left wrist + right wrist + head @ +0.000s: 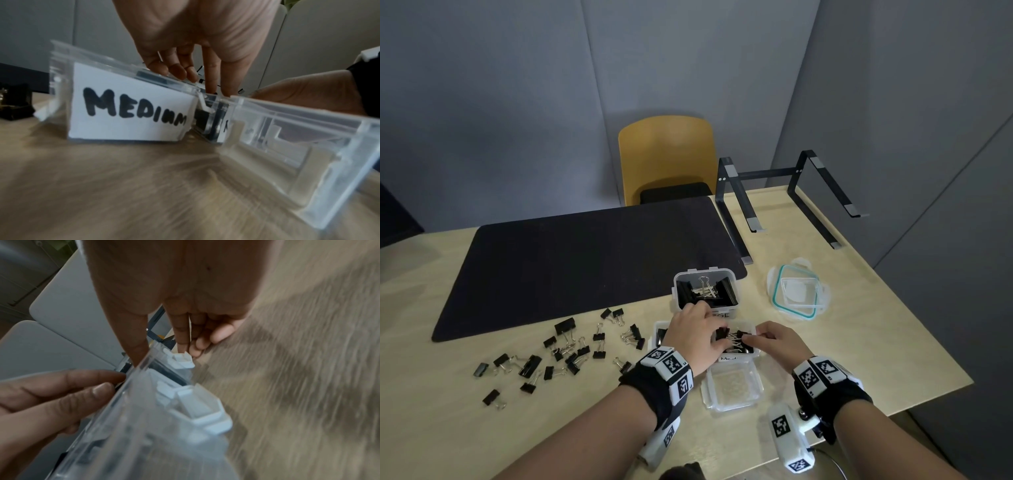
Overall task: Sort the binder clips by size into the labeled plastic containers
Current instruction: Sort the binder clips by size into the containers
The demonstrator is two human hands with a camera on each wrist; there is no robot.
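Both hands meet over a clear container marked Medium (756,346) that holds black binder clips (730,337). My left hand (717,342) reaches in from the left and its thumb and forefinger (209,78) point down and pinch at the clump. From the right, my right hand (748,339) pinches the same clump, its thumb (137,353) inside the rim. A second box labeled MEDIUM (131,110) sits just left, under my left palm. The LARGE container (675,284) behind holds big clips. Several loose clips (571,349) lie scattered to the left.
An empty clear container (709,387) stands nearest me, between my wrists. A lid with a teal seal (777,294) lies at the right. A black desk mat (571,267) covers the back, with a laptop stand (791,171) and a yellow chair (667,154) beyond.
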